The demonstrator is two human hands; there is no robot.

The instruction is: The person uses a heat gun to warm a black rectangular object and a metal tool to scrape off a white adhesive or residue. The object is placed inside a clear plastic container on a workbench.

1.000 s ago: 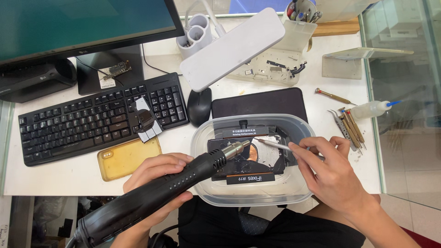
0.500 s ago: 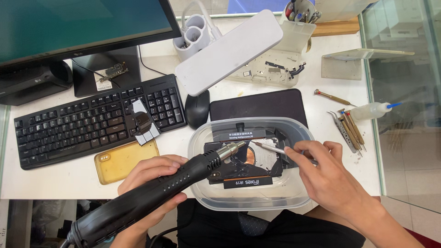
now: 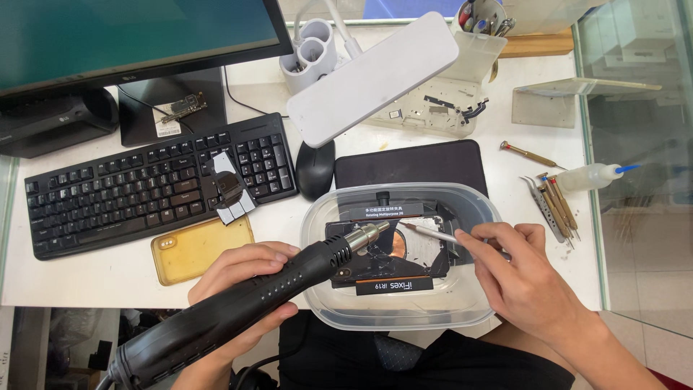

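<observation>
My left hand (image 3: 242,278) grips a black hot-air gun (image 3: 238,303) whose metal nozzle (image 3: 366,235) points at a part clamped in a black fixture (image 3: 390,253). The fixture sits inside a clear plastic tub (image 3: 401,256) at the desk's front edge. My right hand (image 3: 523,278) holds a thin metal tool (image 3: 429,231), its tip touching the same part next to the nozzle. Copper-coloured and white surfaces show on the part.
A black keyboard (image 3: 159,180) with small parts on it, a yellow phone case (image 3: 202,249), a black mouse (image 3: 315,168) and a dark mat (image 3: 411,165) lie behind. A white lamp head (image 3: 382,76) hangs over the desk. Screwdrivers, tweezers (image 3: 552,202) and a squeeze bottle (image 3: 592,175) lie right.
The view has shifted slightly, and the nozzle and tool tip stay over the clamped part. Both hands hold the same positions relative to the tub.
</observation>
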